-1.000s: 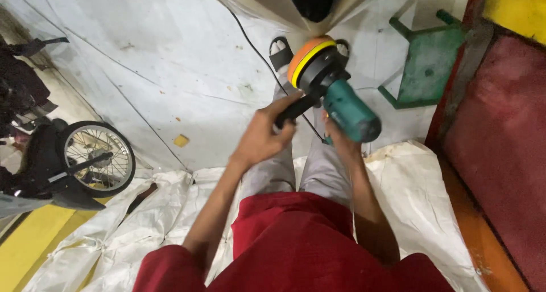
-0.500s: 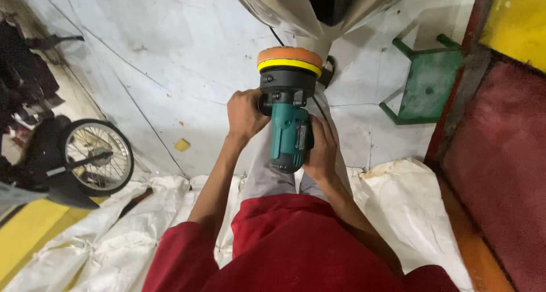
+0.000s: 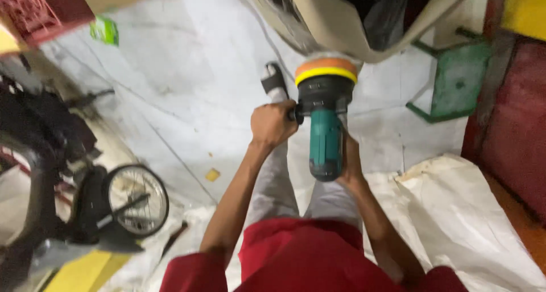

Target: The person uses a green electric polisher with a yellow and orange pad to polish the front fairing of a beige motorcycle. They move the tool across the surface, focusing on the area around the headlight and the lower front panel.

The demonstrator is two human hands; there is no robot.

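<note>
The left hand (image 3: 273,123) grips the side handle of the green polisher (image 3: 325,121). The right hand (image 3: 351,161) holds its body from below. The orange pad (image 3: 326,68) touches the beige panel (image 3: 341,27) above the floor (image 3: 187,87).

A repair workshop: a power polisher (image 3: 325,121) meets a cream vehicle panel (image 3: 341,24), a spare wheel (image 3: 135,200) alongside.

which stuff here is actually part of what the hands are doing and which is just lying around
In use:
- green polisher with its orange and yellow pad
- left hand on the side handle, right hand under the body
- beige panel the pad meets

Lying about:
- green stool
- small wheel
- white sacks
- red crate
</note>
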